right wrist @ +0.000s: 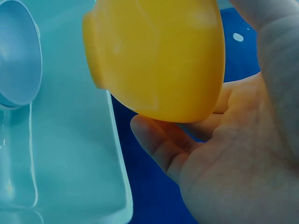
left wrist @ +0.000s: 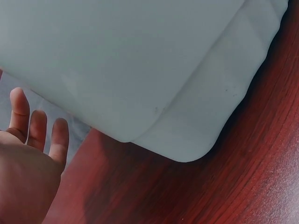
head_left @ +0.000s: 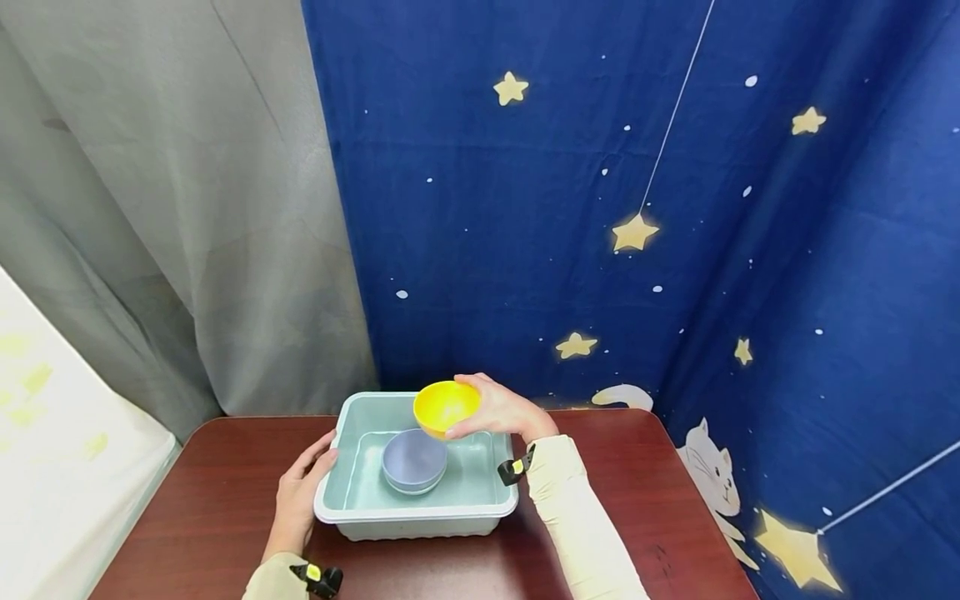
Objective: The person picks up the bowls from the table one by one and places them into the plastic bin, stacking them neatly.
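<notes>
A yellow bowl (head_left: 444, 408) is held by its side in my right hand (head_left: 498, 410), above the back right part of a light green basin (head_left: 420, 512). In the right wrist view the yellow bowl (right wrist: 159, 56) is seen from outside, thumb on one side and fingers on the other. Inside the basin sits a bluish-purple bowl (head_left: 414, 458), stacked on a paler one whose rim barely shows. At the basin's left wall is my left hand (head_left: 298, 492), fingers near or against the rim. The left wrist view shows its fingers (left wrist: 60, 137) extended and slightly bent beside the basin wall (left wrist: 117, 70).
The basin stands on a dark red-brown wooden table (head_left: 225, 492). A grey curtain (head_left: 262, 250) and a blue star-patterned curtain (head_left: 525, 208) hang behind it. A white cloth-covered surface (head_left: 67, 467) lies at the left.
</notes>
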Motion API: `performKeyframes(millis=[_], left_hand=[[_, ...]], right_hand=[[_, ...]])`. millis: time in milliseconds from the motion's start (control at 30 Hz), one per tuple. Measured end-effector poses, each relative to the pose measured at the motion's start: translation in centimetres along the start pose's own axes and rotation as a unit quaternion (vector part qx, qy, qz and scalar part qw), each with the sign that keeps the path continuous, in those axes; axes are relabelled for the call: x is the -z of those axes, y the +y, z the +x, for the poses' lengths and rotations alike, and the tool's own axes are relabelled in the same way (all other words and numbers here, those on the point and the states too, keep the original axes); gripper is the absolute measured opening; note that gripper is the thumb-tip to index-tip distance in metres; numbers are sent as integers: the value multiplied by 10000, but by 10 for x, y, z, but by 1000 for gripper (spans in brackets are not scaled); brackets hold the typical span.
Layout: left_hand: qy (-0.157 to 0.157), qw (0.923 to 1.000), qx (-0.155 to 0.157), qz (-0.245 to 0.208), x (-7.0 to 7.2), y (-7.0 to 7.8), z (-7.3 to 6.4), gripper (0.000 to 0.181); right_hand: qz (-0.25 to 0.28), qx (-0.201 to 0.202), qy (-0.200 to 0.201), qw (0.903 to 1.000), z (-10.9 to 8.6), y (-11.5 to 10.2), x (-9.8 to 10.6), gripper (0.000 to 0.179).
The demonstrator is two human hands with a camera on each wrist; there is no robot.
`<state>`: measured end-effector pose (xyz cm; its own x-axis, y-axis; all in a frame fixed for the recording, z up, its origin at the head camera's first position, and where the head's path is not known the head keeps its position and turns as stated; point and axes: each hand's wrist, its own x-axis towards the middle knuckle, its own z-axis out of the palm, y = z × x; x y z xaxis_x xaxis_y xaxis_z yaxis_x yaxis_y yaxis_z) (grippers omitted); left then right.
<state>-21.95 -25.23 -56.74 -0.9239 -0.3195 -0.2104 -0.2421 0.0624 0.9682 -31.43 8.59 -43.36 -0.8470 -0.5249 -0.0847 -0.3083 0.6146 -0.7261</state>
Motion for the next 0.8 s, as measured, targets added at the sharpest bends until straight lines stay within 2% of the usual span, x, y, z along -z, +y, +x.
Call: performKeyframes(millis=[200,400,500,667,800], left_hand=[[105,9999,-71,97,2,-1,-2,61],[-8,9999,-84,99,2,0,-1,61],[56,9999,-83,105,3,0,0,60],[156,9997,-91,164,5,0,0,59],[175,9995,-157,233,1,-2,0,58]], right_hand=[[-62,38,-205,9998,12,-1,-12,105],[-504,60,-254,9984,21,-2,-21,102],[-597,143,-320,9976,27,-2,-27,102],[-703,217,-453,9963,35,-4,-38,108],[-810,204,-463,9954,37,0,-44,113]])
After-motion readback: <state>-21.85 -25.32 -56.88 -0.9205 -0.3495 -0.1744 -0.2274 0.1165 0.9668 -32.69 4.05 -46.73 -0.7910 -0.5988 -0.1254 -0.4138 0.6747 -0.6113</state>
